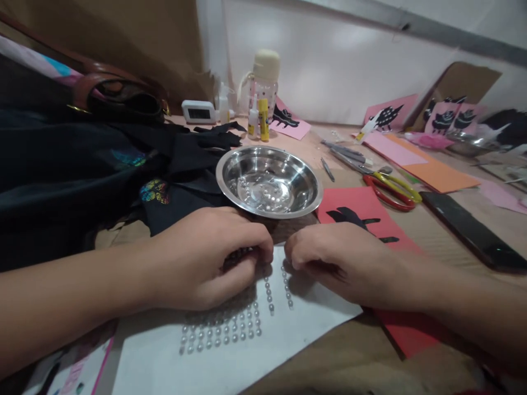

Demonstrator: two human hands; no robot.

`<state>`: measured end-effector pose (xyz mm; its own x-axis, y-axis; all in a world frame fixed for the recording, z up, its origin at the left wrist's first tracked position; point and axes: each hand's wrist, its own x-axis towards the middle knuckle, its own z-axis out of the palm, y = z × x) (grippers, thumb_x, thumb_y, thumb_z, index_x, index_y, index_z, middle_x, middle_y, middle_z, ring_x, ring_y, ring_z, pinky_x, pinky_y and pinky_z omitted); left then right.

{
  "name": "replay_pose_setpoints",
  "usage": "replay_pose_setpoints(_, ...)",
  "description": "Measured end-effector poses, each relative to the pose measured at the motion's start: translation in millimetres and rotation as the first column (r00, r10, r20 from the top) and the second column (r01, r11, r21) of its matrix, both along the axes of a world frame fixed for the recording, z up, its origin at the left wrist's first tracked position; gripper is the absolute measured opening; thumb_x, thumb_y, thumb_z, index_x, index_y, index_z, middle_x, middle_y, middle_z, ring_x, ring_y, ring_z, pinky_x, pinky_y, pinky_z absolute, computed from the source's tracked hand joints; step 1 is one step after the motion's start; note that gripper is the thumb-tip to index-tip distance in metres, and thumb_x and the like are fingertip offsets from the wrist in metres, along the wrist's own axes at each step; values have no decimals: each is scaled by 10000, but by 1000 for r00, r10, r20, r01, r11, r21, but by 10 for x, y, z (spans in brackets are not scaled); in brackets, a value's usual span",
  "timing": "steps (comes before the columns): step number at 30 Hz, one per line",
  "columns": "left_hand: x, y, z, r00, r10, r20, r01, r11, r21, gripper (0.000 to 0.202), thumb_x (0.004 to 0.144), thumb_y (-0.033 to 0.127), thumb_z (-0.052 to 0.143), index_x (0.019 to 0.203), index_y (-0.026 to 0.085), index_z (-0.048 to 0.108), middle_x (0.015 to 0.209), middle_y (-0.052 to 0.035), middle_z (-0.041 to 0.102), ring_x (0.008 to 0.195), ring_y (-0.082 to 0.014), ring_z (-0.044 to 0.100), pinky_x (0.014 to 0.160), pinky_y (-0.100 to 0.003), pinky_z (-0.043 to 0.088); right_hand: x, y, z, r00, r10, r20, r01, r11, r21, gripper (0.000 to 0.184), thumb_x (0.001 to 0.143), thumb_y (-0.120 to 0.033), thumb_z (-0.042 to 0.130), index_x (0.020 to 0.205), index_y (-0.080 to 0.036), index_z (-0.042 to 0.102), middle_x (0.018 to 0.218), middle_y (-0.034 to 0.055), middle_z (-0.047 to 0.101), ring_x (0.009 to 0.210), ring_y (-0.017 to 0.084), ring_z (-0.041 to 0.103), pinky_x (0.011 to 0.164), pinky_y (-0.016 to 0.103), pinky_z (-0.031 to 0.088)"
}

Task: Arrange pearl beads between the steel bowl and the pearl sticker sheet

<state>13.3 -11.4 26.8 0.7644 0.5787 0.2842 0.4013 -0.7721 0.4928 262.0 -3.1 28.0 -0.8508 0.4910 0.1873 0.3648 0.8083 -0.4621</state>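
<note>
My left hand (206, 258) rests curled on a white sheet (230, 356) covered with rows of small pearl stickers (224, 332), its fingers pinched on something small and dark that I cannot make out. My right hand (329, 260) lies beside it, fingers bent down onto the sheet's top edge near two short pearl rows (286, 288). Just beyond both hands stands a shiny steel bowl (269, 181) with several loose pearls in its bottom.
A red card (358, 211) with black cut-outs lies right of the bowl. Red and yellow scissors (391, 189), a dark phone (473, 230), orange and pink paper, glue sticks (263, 118), a bottle (263, 82) and black cloth (82, 175) surround the work spot.
</note>
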Motion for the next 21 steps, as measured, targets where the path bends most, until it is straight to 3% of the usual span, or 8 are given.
replay_pose_setpoints(9,27,14,-5,999,39,9,-38,999,-30,208,827,148,533,909,226,708,831,4,757,717,-159,674,657,-249,481,-62,32,74,992,-125,9,125,981,-146,140,900,-115,603,931,-251,620,849,-49,695,676,108,613,595,214,447)
replay_pose_setpoints(13,10,13,-1,999,37,1,-37,999,-30,200,836,144,527,904,227,696,832,1,752,731,-162,673,661,-251,483,-68,44,-46,1000,20,23,-21,998,67,173,916,-90,538,895,-245,613,827,-33,669,709,128,593,615,242,405)
replay_pose_setpoints(16,5,7,0,999,43,-2,-44,999,-29,192,847,142,531,913,223,692,844,5,754,735,-155,674,664,-244,484,-54,40,-130,990,120,73,-134,961,242,181,974,-135,465,961,-235,614,843,10,659,752,170,581,648,289,395)
replay_pose_setpoints(21,19,6,-6,998,50,28,-49,999,-21,179,840,135,545,886,209,702,804,15,751,684,-136,666,635,-229,476,-42,25,-125,982,177,67,-190,924,331,197,1010,-129,421,1042,-196,603,940,52,692,804,188,581,701,308,414)
